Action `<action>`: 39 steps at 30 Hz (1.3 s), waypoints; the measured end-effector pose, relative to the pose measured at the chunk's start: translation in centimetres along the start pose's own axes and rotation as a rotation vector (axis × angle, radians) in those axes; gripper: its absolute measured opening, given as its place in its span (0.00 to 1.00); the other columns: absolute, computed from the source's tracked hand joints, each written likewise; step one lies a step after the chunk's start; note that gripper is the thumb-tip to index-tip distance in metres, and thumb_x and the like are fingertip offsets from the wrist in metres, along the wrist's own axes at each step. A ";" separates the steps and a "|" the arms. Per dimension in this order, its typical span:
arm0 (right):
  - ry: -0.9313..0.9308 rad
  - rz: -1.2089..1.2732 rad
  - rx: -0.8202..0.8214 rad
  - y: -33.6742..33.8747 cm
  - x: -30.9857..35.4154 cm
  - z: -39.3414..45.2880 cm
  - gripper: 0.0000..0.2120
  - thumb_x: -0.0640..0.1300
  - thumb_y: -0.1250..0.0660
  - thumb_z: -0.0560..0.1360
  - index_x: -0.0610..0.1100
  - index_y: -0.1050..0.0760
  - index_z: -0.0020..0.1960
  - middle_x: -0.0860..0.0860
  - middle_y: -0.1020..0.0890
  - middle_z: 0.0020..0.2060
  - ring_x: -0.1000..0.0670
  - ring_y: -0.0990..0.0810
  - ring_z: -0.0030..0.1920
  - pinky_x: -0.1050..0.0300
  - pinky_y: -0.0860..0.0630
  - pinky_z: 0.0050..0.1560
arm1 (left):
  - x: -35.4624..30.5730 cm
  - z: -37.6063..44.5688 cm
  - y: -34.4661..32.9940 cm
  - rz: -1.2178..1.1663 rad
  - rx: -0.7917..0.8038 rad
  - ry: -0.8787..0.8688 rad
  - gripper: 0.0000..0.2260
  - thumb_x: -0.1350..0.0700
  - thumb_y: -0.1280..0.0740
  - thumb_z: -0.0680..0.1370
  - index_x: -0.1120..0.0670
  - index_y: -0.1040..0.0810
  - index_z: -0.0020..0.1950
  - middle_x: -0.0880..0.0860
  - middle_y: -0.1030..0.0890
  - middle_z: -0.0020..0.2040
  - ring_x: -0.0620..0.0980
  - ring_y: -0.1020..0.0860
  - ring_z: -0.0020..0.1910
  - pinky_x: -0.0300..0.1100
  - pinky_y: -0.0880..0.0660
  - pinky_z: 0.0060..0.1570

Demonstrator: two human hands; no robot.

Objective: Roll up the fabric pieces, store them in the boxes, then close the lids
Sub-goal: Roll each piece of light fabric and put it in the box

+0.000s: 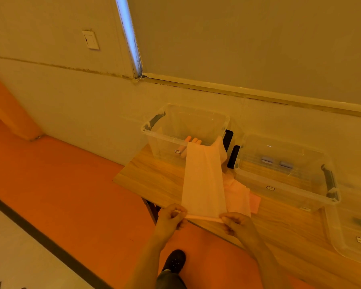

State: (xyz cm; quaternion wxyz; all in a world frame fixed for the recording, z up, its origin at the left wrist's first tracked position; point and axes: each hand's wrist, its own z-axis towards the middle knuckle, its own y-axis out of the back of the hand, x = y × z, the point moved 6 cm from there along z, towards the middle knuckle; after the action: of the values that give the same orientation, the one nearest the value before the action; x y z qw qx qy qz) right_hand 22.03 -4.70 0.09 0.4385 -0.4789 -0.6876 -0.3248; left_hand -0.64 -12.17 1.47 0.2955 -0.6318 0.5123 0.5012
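Two bare hands work at the near edge of a light wooden desk (154, 174). The left hand (171, 217) and the right hand (237, 223) each pinch one end of the near edge of a long pale pink fabric strip (203, 180), the fingers (178, 208) curled round the start of a thin roll there. From that rolled edge the strip runs away from the person across the desk and up over the front rim of a clear plastic storage box with dark handles (167, 132), which stands open at the far left of the desk. Inside this box, against its front wall, lie several small rolled pink fabric pieces (193, 140). More loose pink fabric (240, 195) lies crumpled on the desk just right of the strip, partly under it. A second clear plastic box (283, 184) stands to the right, also open, with two small grey shapes inside that cannot be made out. A third clear container (350, 236) shows at the right edge, cut off by the frame. Below the hands, a dark shoe (175, 260) rests on the orange floor (81, 195).
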 end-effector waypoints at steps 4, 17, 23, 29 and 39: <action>-0.022 -0.019 -0.008 0.1 -0.3 0.1 0.05 0.37 0.31 0.75 0.41 0.17 0.48 0.46 0.16 0.38 0.52 0.21 0.37 0.61 0.22 0.40 | 0.1 -0.1 0.1 -0.019 -0.009 0.010 0.05 0.60 0.32 0.78 0.60 0.18 0.48 0.53 0.17 0.35 0.46 0.21 0.33 0.36 0.25 0.35; -0.067 0.043 0.024 -0.5 0.0 -0.3 0.03 0.36 0.32 0.75 0.38 0.19 0.46 0.43 0.15 0.41 0.50 0.16 0.41 0.61 0.20 0.41 | 0.2 -0.4 0.2 -0.047 -0.012 0.028 0.06 0.58 0.33 0.78 0.61 0.20 0.48 0.55 0.15 0.40 0.54 0.16 0.39 0.42 0.21 0.38; -0.048 0.050 0.047 -0.8 0.8 -0.8 0.05 0.36 0.33 0.76 0.41 0.20 0.50 0.45 0.15 0.38 0.50 0.19 0.38 0.62 0.21 0.37 | 0.0 -0.1 0.2 0.009 -0.017 0.008 0.05 0.59 0.34 0.79 0.60 0.21 0.46 0.56 0.18 0.37 0.47 0.21 0.32 0.38 0.24 0.35; -0.034 0.045 0.080 -0.9 1.0 -0.9 0.05 0.37 0.33 0.76 0.39 0.20 0.51 0.46 0.17 0.35 0.51 0.21 0.36 0.62 0.22 0.37 | -0.3 -0.2 0.3 0.021 -0.033 -0.002 0.05 0.58 0.34 0.79 0.57 0.20 0.44 0.54 0.21 0.32 0.45 0.26 0.27 0.37 0.29 0.29; -0.032 0.072 0.039 -0.6 0.4 -0.5 0.06 0.37 0.33 0.76 0.37 0.20 0.50 0.43 0.14 0.41 0.48 0.16 0.43 0.59 0.20 0.41 | -0.4 -0.8 0.1 -0.024 0.006 0.020 0.06 0.57 0.31 0.77 0.60 0.19 0.49 0.54 0.15 0.38 0.50 0.18 0.35 0.35 0.26 0.31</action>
State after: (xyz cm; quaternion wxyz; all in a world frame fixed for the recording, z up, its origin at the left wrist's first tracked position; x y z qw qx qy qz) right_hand 21.54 -5.15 0.63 0.4480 -0.4999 -0.6831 -0.2877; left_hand -0.45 -12.72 2.08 0.2983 -0.6418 0.5093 0.4896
